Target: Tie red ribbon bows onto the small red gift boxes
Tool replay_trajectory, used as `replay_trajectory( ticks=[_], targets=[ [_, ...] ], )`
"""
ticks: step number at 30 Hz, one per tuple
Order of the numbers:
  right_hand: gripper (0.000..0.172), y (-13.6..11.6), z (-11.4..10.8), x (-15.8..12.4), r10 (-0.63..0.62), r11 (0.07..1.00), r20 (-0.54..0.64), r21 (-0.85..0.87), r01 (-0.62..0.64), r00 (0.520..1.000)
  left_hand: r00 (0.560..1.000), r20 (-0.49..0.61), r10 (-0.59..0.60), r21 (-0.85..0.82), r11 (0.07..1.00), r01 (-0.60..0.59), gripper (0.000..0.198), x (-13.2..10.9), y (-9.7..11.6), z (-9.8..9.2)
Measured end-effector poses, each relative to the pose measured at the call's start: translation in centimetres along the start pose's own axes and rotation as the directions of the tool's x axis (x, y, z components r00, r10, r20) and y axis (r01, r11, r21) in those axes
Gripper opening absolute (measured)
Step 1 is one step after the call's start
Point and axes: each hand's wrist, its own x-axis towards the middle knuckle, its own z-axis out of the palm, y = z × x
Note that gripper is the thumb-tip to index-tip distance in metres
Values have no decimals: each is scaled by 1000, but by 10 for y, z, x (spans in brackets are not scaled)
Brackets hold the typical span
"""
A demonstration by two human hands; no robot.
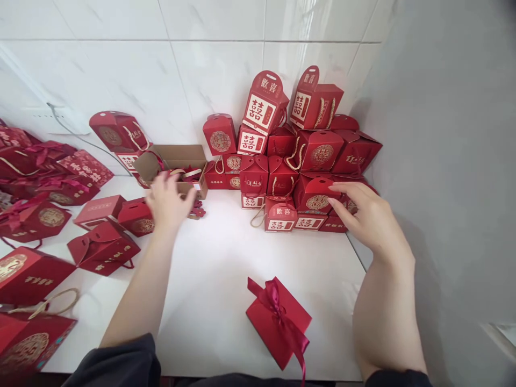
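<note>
My left hand (167, 201) is over the near edge of an open cardboard box (169, 158). Its fingers are spread and its thumb points right; nothing shows in its grip. Inside the cardboard box lie small dark red and pale pieces. My right hand (365, 215) is at the right side of the stacked gift boxes, thumb and forefinger apart beside a red gift box with a gold round emblem (318, 202). Whether the fingertips touch that box I cannot tell. Near the front of the table sits a red box tied with a crimson ribbon bow (278, 317).
Red gift boxes with white labels (261, 109) and rope handles are stacked against the tiled wall (217, 59). More red boxes (102, 248) crowd the left of the white table (209, 301). A grey surface (455, 161) rises along the right side.
</note>
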Motion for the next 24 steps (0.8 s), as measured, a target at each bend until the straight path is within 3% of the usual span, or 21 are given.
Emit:
replay_trajectory(
  ticks=[2,4,6,8,11,13,17,19,20,22,24],
  targets=[
    [29,0,1,-1,1,1000,7,2,-1,1000,963,-3,-270,98,958,269,86,5,-50,-8],
    [29,0,3,-1,2,1000,8,3,-2,1000,877,123,-465,160,881,445,107,13,-92,-9],
    [29,-2,4,-1,1,1000,13,2,-1,1000,819,224,-528,209,847,489,108,17,-118,-6],
    [29,-5,5,-1,-2,1000,25,7,1,1000,819,289,-496,244,865,438,100,11,-124,-4],
    [29,-10,5,-1,6,1000,48,24,-7,999,858,370,-355,247,928,278,93,-15,-102,-7],
    [29,-13,4,-2,16,999,66,41,-19,998,856,450,-254,225,960,167,91,-40,-75,-15],
    [27,-23,5,-2,-2,993,139,113,-14,990,749,654,104,-3,991,-136,87,-85,-13,-35],
    [26,-32,8,-1,-60,982,216,186,19,975,649,672,358,-234,933,-273,83,-98,14,-38],
    [26,-38,10,0,-100,972,263,231,38,960,626,647,435,-324,900,-291,82,-102,25,-37],
    [28,-49,16,1,-183,947,360,315,65,915,668,565,483,-430,864,-261,85,-109,38,-26],
    [32,-58,25,0,-244,926,438,371,74,865,764,490,421,-492,856,-157,92,-115,43,-9]
  ],
)
